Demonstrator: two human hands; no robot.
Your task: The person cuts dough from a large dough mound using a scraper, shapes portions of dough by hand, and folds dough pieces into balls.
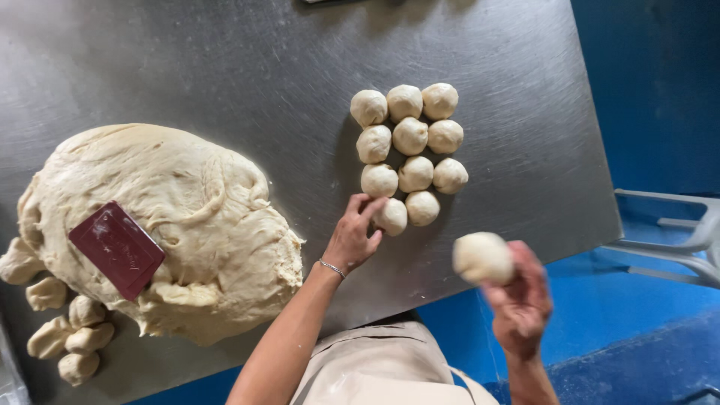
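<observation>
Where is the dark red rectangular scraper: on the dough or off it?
On: the dark red rectangular scraper lies flat atop the large dough mass.

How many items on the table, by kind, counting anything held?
Balls: 12 (11 grouped on the table, the left hand touching one; 1 in the right hand)
Big dough: 1
Red scraper: 1, lying on the big dough
Rough lumps: about 6, bunched at the table's left edge, so hard to separate
Total: about 20
</observation>
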